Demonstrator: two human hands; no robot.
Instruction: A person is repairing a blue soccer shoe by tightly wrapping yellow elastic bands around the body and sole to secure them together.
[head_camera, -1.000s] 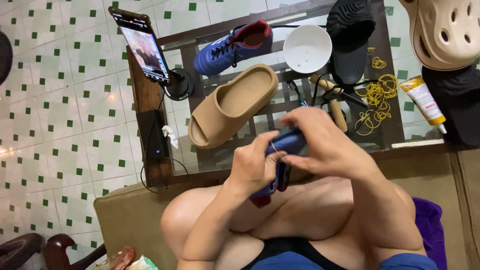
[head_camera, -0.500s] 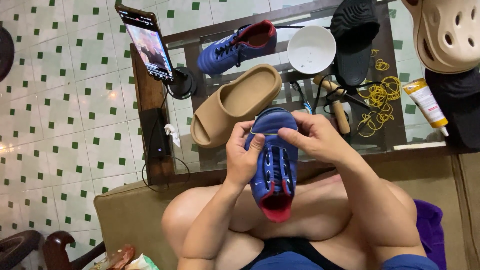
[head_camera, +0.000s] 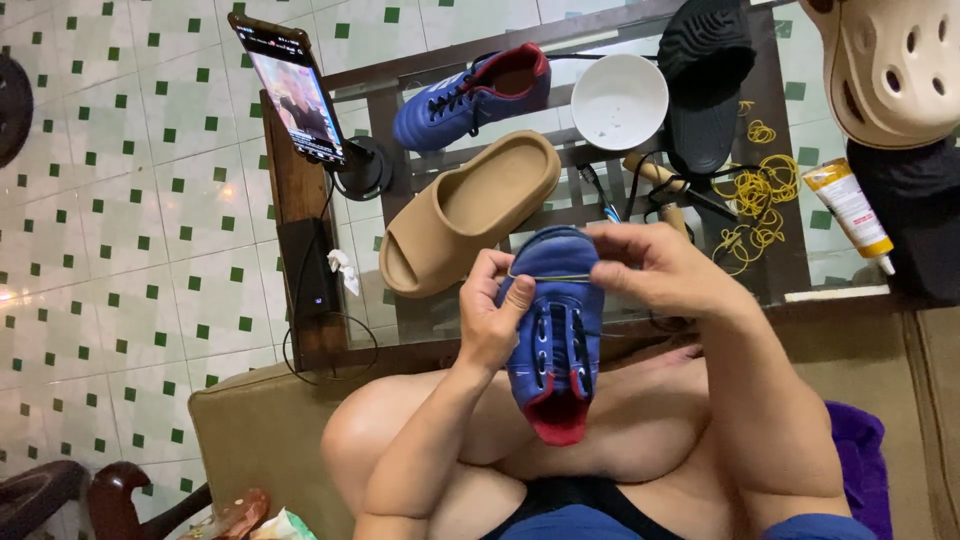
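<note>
1. Right now my left hand (head_camera: 490, 320) clasps the blue shoe (head_camera: 555, 320) along its side, thumb pressed near the eyelets, while it rests over my lap with its toe toward the glass table (head_camera: 790, 250).
2. My right hand (head_camera: 655, 270) pinches a thin yellow rubber band (head_camera: 550, 277) stretched across the toe; that grip is narrow, fingertips together.
3. I judge the shoe light, with a soft upper and a stiffer sole, so the sides are the place to hold it.
4. I expect the band to be stretchy and quick to slip or snap back, so a firm pinch suits it.
5. Nearby on the table lie a tan slide sandal (head_camera: 465, 215), a second blue shoe (head_camera: 470, 95) and a white bowl (head_camera: 619, 100).
</note>
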